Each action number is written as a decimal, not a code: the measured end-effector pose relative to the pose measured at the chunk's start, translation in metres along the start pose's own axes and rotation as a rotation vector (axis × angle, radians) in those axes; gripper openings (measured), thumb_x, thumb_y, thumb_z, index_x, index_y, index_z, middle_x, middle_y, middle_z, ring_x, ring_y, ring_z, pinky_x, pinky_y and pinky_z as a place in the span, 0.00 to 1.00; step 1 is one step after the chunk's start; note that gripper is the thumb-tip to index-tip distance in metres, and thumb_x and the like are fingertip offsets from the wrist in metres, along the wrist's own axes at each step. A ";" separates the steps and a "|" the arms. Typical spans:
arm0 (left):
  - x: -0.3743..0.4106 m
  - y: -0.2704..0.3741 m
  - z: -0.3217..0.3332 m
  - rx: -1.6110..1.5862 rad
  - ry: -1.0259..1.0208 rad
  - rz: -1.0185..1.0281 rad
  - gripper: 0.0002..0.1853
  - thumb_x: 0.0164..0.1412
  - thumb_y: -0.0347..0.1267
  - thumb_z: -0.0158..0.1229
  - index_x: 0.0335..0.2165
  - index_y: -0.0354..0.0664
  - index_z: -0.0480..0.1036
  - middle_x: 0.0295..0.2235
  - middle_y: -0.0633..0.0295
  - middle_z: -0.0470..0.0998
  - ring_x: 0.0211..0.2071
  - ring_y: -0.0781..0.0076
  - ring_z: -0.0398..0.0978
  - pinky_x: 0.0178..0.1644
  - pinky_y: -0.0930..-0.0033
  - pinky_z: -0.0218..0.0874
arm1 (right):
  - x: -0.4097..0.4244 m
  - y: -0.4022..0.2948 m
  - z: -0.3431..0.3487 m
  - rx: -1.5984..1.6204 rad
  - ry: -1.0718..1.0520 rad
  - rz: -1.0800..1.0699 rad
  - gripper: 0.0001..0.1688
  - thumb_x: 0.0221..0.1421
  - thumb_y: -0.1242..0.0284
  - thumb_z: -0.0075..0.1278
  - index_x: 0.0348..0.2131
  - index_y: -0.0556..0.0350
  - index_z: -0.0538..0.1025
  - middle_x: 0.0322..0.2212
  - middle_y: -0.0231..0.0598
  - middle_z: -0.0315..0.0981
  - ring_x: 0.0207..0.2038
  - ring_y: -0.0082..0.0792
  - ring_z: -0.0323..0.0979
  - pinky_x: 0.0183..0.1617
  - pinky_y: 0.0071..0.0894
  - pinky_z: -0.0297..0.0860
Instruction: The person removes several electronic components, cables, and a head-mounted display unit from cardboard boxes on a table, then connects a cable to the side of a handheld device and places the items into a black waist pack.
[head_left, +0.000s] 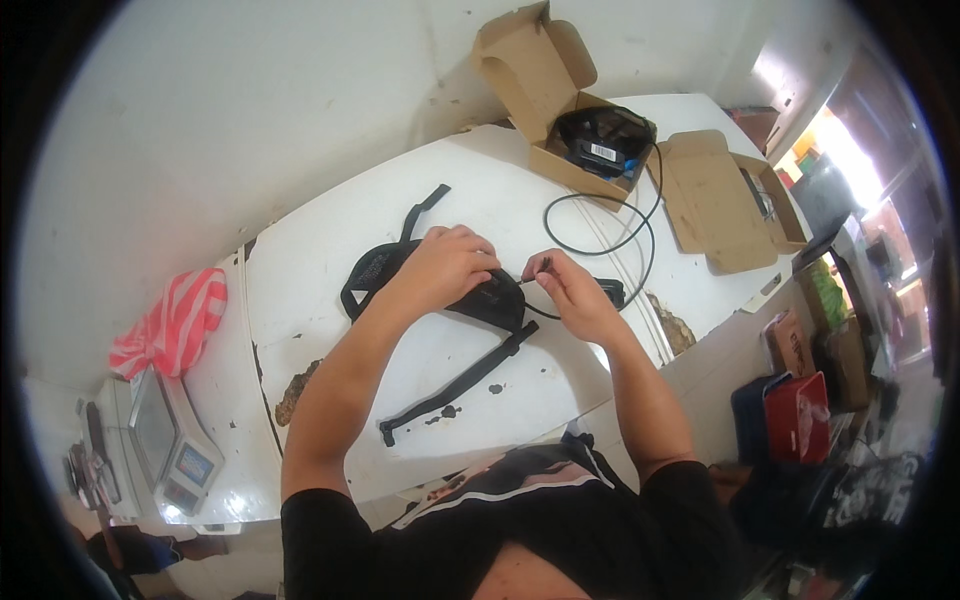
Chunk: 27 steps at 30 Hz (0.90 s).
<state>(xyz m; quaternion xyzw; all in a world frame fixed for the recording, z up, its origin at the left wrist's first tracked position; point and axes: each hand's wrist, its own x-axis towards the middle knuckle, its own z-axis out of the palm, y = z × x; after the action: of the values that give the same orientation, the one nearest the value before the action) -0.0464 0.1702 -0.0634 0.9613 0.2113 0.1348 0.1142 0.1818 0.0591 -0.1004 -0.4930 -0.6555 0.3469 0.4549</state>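
A black fabric waist pouch (487, 300) with straps lies on the white table. My left hand (454, 259) rests over it, its fingertips gripping the pouch's upper edge. Just right of the pouch, my right hand (562, 289) pinches a small dark piece, perhaps a zipper pull or cable end; which one I cannot tell. A black cable (654, 247) loops over the table from the open cardboard box towards the pouch, passing by my right hand. Partly hidden behind that hand is a black device (611, 292). One strap (457, 386) stretches towards the table's near edge.
An open cardboard box (577, 176) holding a black item with a label stands at the back. Beside it lies a second open box (720, 202). At the left are a weighing scale (176, 442) and a red-and-white striped bag (180, 322). Bins (799, 416) stand right of the table.
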 end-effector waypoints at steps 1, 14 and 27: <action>0.007 -0.004 0.002 -0.011 -0.096 -0.034 0.10 0.58 0.31 0.64 0.40 0.44 0.81 0.42 0.64 0.81 0.48 0.62 0.75 0.55 0.57 0.63 | 0.000 0.000 0.001 0.007 0.033 0.029 0.07 0.68 0.75 0.43 0.43 0.61 0.70 0.38 0.50 0.74 0.42 0.48 0.72 0.49 0.40 0.67; 0.001 -0.018 -0.004 -0.101 0.061 -0.153 0.06 0.59 0.27 0.60 0.34 0.39 0.81 0.35 0.57 0.82 0.43 0.55 0.77 0.47 0.58 0.69 | -0.036 0.018 -0.019 -0.470 -0.022 -0.153 0.06 0.58 0.77 0.52 0.38 0.55 0.72 0.39 0.43 0.72 0.49 0.47 0.69 0.60 0.48 0.60; -0.007 0.012 0.011 0.053 0.094 -0.134 0.10 0.59 0.28 0.60 0.41 0.45 0.80 0.41 0.62 0.81 0.49 0.61 0.75 0.59 0.53 0.59 | -0.031 0.006 -0.045 -0.336 0.003 -0.090 0.14 0.56 0.74 0.58 0.43 0.58 0.74 0.43 0.44 0.74 0.49 0.46 0.72 0.54 0.40 0.68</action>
<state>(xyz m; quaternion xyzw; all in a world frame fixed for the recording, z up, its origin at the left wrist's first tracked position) -0.0445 0.1544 -0.0723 0.9403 0.2838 0.1661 0.0877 0.2294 0.0310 -0.0982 -0.5330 -0.7248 0.2109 0.3822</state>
